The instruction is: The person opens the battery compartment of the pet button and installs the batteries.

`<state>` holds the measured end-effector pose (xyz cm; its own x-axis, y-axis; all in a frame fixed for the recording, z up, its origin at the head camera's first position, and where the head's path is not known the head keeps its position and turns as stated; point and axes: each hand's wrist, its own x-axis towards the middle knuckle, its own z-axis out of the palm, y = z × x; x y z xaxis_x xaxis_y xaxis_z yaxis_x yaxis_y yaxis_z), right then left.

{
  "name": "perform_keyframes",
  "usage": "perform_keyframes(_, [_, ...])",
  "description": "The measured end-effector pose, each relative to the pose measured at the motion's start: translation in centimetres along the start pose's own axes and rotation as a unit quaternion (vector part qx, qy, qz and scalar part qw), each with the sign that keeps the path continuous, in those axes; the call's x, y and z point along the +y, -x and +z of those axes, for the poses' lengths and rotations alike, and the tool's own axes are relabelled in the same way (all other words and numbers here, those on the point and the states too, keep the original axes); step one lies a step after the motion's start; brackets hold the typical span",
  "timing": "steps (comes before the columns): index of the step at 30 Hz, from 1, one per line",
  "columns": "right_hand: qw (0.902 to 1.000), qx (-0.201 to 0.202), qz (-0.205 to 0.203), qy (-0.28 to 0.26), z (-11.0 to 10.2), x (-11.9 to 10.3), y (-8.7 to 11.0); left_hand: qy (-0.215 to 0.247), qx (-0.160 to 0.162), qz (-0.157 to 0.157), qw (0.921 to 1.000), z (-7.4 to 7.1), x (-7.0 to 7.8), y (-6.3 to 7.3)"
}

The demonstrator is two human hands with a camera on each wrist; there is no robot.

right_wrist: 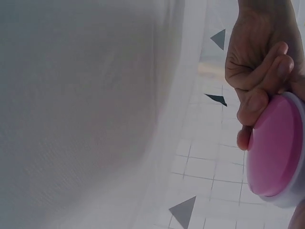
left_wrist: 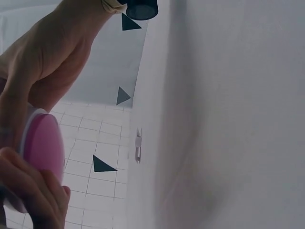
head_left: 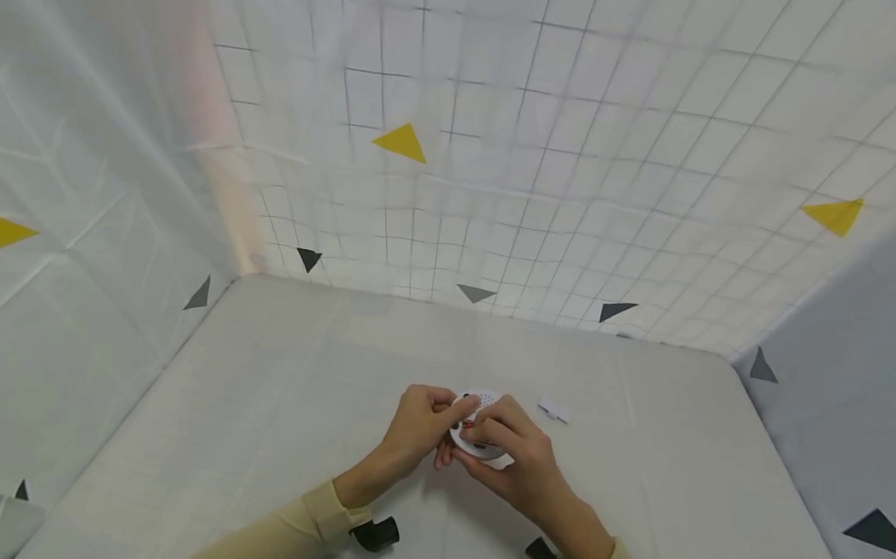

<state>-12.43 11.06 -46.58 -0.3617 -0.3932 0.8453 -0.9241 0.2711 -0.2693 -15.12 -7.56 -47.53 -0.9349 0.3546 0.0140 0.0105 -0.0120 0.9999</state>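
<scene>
Both hands hold a round device [head_left: 487, 399] with a white, perforated face and dark round spots. Something small and red shows in its face by the fingertips; what it is I cannot tell. The device's underside is a pink dome [left_wrist: 46, 145], also seen in the right wrist view as a pink cap [right_wrist: 276, 148]. My left hand [head_left: 415, 423] grips the left edge, thumb on the white face and fingers [right_wrist: 264, 95] curled beneath. My right hand [head_left: 527, 459] grips the right edge, its fingers bent over the face and hiding part of it.
A small white plastic piece [head_left: 554, 410] with a tab lies on the white table [head_left: 331, 351], right of the hands. White sheets with grid lines and triangles [head_left: 404, 141] stand behind and at both sides. Black cylindrical cameras [head_left: 376, 534] are worn at the wrists.
</scene>
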Motion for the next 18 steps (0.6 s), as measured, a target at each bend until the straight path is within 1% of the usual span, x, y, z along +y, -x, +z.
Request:
perform_keyframes(3, [1.0,-0.005,-0.005,-0.003,-0.1,0.0,0.0,-0.003,0.001,-0.009,1.0,-0.2,-0.2,0.0])
perform_keyframes(7, [0.9998,-0.012,-0.013,0.001,-0.5,0.3,-0.1,-0.007,0.01,-0.02,0.9997,-0.4,-0.3,-0.3])
perform_keyframes(9, [0.9998,-0.008,-0.016,0.011,-0.6,0.5,0.0,-0.013,0.014,-0.021,0.9996,-0.4,-0.4,-0.4])
perform_keyframes(12, [0.9994,-0.008,-0.009,0.031,-1.0,0.7,0.2,-0.017,0.018,-0.02,0.9995,-0.5,-0.6,-0.5])
perform_keyframes(18, [0.997,-0.026,0.0,0.073,-1.5,1.1,0.4,-0.022,0.029,-0.028,0.9989,-0.6,-0.8,-0.6])
